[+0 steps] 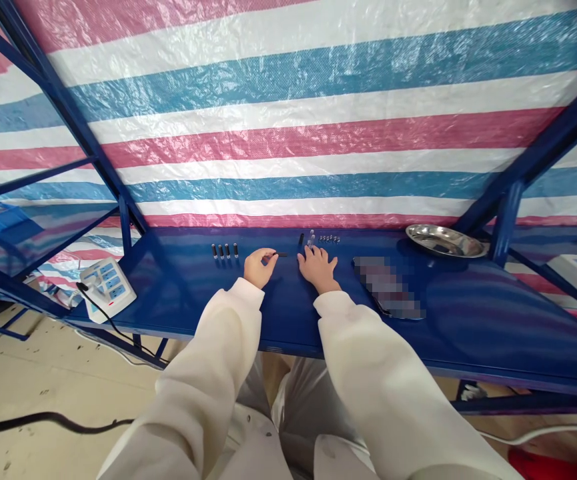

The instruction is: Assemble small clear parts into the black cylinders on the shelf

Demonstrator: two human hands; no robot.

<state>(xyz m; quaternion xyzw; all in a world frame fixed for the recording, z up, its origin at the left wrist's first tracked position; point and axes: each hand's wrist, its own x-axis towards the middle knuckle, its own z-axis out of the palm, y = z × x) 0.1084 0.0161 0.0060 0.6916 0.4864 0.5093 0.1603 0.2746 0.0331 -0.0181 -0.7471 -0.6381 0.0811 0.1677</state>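
Note:
My left hand (259, 268) pinches a thin black tube (281, 254) between thumb and fingertips, a little above the blue table. To its right, my right hand (319, 268) rests low over the tabletop with its fingers spread. Its fingertips are nearest to some small clear pieces (311, 236); whether they touch cannot be made out. Another short black tube (301, 239) lies just left of those pieces. Several small shiny metal parts (329, 239) form a row beyond the right hand. Left of my left hand, several black tubes with pale lower ends (228, 251) are lined up.
A dark phone-like slab (387, 288), partly blurred, lies right of my right hand. Farther right sits a round metal tray (445, 251). A white power strip (108, 289) with a cable is at the table's left end. Blue frame posts (505, 223) and striped sheeting (298, 133) bound the back.

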